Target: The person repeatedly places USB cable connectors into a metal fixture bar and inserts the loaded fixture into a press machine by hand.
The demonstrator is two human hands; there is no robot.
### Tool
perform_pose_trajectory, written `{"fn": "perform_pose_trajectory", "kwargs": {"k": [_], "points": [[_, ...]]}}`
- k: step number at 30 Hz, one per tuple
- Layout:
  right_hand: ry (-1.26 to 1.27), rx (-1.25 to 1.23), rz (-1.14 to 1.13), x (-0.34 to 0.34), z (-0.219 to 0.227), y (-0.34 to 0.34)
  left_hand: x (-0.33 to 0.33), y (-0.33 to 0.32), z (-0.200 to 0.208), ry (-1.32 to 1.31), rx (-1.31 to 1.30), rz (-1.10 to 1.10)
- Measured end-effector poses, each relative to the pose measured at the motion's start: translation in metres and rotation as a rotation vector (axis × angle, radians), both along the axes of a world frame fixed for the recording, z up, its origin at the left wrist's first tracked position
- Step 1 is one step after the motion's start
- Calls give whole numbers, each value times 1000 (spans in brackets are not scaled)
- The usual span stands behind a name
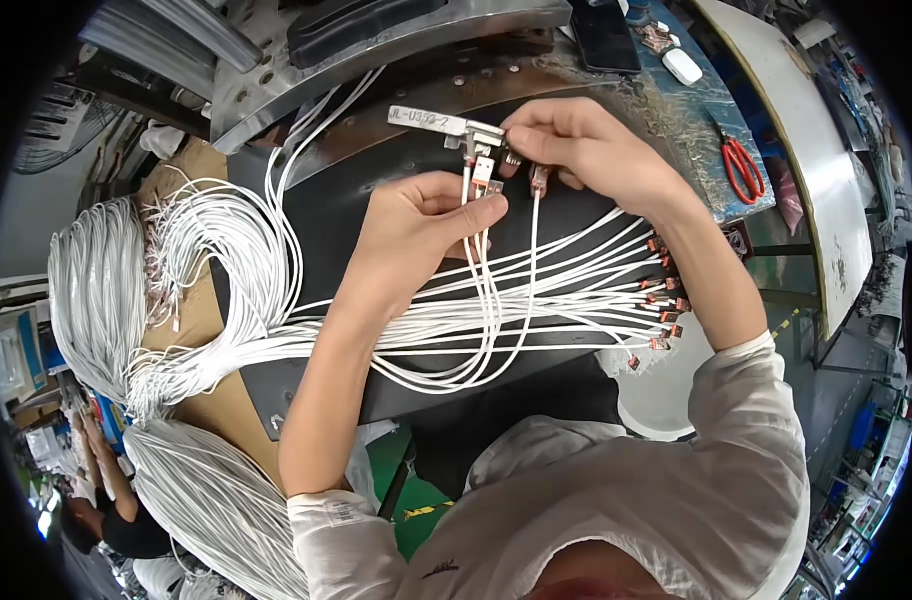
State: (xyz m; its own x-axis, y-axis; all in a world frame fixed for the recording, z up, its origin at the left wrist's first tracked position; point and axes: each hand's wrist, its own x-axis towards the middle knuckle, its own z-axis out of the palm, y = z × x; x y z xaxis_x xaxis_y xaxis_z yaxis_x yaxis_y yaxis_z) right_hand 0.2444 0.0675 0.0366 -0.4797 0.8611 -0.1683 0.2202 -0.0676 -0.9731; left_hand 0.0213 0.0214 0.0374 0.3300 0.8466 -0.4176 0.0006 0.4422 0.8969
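My left hand [416,225] is closed around several white cables, pinching them just below their plugs. A USB plug [484,172] with a white insert stands up above its thumb. Just above the plugs is a small metal jig [476,132] with a pale labelled bar [426,119] pointing left. My right hand [581,145] has thumb and forefinger closed at the jig's right end; its exact grip is partly hidden. Beneath those fingers another copper-coloured plug [539,180] hangs on a white cable; whether the curled fingers hold it is hard to see.
White cables [456,310] fan across the black mat, their red-and-black ends [666,315] at right. Thick cable bundles [101,290] lie left. Red-handled scissors [741,170], a black phone [604,35] and a white case [682,66] sit far right. A metal machine base [376,65] stands behind.
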Motion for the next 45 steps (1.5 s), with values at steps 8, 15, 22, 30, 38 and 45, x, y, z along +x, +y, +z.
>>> {"fn": "perform_pose_trajectory", "kwargs": {"k": [8,15,22,30,38,45], "points": [[39,-52,3,-14,8,-12,12,1,0,-17,78,108],[49,25,33,-11,4,-10,7,-8,-7,-75,127,93],[10,-63,-3,5,13,1,10,-18,-3,-38,60,-19],[95,1,115,0,0,-3,3,-11,-1,-127,-62,17],[-12,11,5,3,7,2,-11,-5,11,23,-78,-210],[-15,8,45,3,6,0,-9,-4,11,59,-75,-256]]}}
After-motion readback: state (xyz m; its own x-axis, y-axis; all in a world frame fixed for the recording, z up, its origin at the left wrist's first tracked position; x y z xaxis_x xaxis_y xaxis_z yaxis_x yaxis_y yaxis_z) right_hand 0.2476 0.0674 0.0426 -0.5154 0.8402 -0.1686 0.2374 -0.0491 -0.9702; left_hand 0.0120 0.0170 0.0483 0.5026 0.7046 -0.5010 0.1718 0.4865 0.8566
